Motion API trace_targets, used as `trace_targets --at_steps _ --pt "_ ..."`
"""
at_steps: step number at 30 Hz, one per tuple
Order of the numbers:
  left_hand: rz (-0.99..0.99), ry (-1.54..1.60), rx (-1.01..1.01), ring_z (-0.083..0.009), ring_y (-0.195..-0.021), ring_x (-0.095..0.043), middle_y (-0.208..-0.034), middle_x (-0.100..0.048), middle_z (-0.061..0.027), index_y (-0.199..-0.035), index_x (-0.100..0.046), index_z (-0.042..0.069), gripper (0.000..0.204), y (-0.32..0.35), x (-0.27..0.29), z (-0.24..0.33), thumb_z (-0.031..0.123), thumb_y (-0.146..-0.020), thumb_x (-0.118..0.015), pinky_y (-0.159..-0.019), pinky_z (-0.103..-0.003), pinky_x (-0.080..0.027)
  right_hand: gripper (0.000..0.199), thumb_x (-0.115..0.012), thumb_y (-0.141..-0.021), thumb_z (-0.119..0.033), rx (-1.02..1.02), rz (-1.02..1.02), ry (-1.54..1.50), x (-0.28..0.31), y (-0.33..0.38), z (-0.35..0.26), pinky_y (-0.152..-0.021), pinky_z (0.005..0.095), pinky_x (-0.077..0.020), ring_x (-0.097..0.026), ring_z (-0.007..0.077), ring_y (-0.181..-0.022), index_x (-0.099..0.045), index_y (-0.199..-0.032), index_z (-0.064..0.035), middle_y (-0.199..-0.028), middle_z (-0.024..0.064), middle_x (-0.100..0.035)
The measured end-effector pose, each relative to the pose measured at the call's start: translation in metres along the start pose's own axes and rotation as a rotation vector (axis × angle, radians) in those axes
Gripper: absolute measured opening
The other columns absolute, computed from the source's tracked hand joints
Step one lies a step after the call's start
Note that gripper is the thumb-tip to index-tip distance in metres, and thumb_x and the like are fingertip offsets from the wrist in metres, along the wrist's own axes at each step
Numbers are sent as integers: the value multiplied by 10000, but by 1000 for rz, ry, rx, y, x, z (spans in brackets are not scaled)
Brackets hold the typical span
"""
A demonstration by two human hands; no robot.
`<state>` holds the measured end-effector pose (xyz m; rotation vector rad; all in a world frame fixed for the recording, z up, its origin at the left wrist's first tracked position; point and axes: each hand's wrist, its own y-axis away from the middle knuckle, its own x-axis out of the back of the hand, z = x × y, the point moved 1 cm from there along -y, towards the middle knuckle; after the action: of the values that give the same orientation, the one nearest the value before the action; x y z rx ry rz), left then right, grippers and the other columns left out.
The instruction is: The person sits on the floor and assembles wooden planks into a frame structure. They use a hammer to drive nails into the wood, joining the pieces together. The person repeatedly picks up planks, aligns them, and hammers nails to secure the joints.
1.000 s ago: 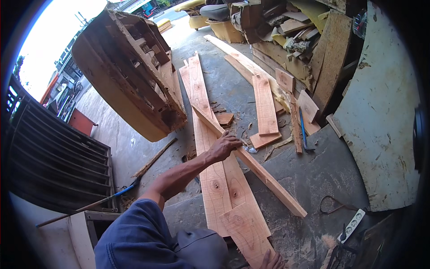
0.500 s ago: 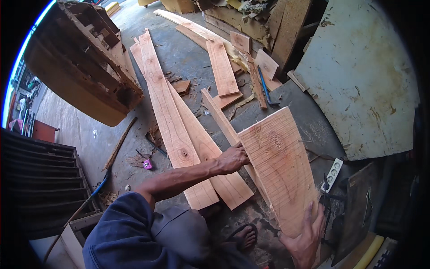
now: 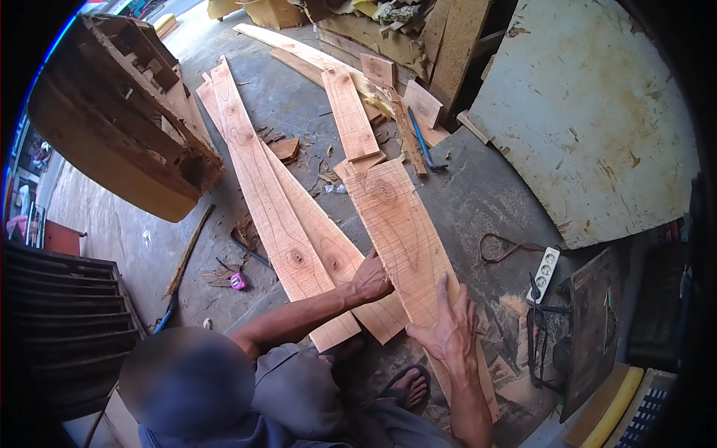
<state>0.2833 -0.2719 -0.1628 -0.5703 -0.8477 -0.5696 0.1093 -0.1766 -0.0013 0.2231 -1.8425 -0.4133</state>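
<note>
A sawn wooden plank (image 3: 407,231) with a dark knot near its far end slants across the space before me. My left hand (image 3: 372,278) grips its left edge, the fingers partly hidden behind the wood. My right hand (image 3: 449,328) clasps the plank nearer my body, thumb at the left edge and fingers over the broad face. Wood also shows below my right wrist; whether it belongs to a second board is unclear. To the left, two long planks (image 3: 291,246) lie overlapping on the floor, their near ends close to my left forearm.
A shorter board (image 3: 351,112) lies beyond, near a blue pry bar (image 3: 427,142). A worn wooden furniture frame (image 3: 127,112) stands at far left. A pink tape measure (image 3: 237,281) rests on the floor. At right are a white power strip (image 3: 544,275) and a large pale panel (image 3: 597,127).
The held plank has swung left and flatter. My right hand has shifted up and left onto its face. The narrow board seen on edge beside it no longer shows there.
</note>
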Motion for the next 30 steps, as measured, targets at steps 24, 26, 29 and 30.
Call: trace_targets --at_steps 24,26,29,30 --pt "-159 689 669 -169 -1139 -619 -1259 -671 -70 -1428 -562 39 541 -46 172 -174 397 -1024 -600 -1037 -307 -460 1179 -842 -706 -542 19 -17 32 -54 -55 -68 -1030 798 -289 -327 544 -1354 -209 -1620 -150 -1511 355 -248" --pt "-134 758 717 -167 -1146 -619 -1289 -657 -76 -1448 -542 34 527 -44 166 -171 339 -1023 -609 -1042 -307 -458 1167 -828 -717 -555 24 25 79 -67 -54 -63 -1026 804 -288 -329 544 -1350 -214 -1618 -139 -1509 358 -248" --pt "-156 764 761 -165 -1182 -603 -1319 -643 -76 -1472 -518 41 547 -41 168 -173 329 -1018 -620 -1058 -298 -447 1097 -789 -753 -536 31 45 107 -64 -53 -63 -1017 805 -297 -339 535 -1347 -233 -1614 -143 -1507 353 -255" --pt "-145 747 752 -163 -1195 -596 -1327 -639 -76 -1475 -515 42 550 -40 168 -173 326 -1017 -623 -1063 -294 -442 1042 -767 -776 -499 21 12 96 -57 -49 -63 -1015 804 -303 -344 529 -1352 -248 -1611 -155 -1509 346 -261"
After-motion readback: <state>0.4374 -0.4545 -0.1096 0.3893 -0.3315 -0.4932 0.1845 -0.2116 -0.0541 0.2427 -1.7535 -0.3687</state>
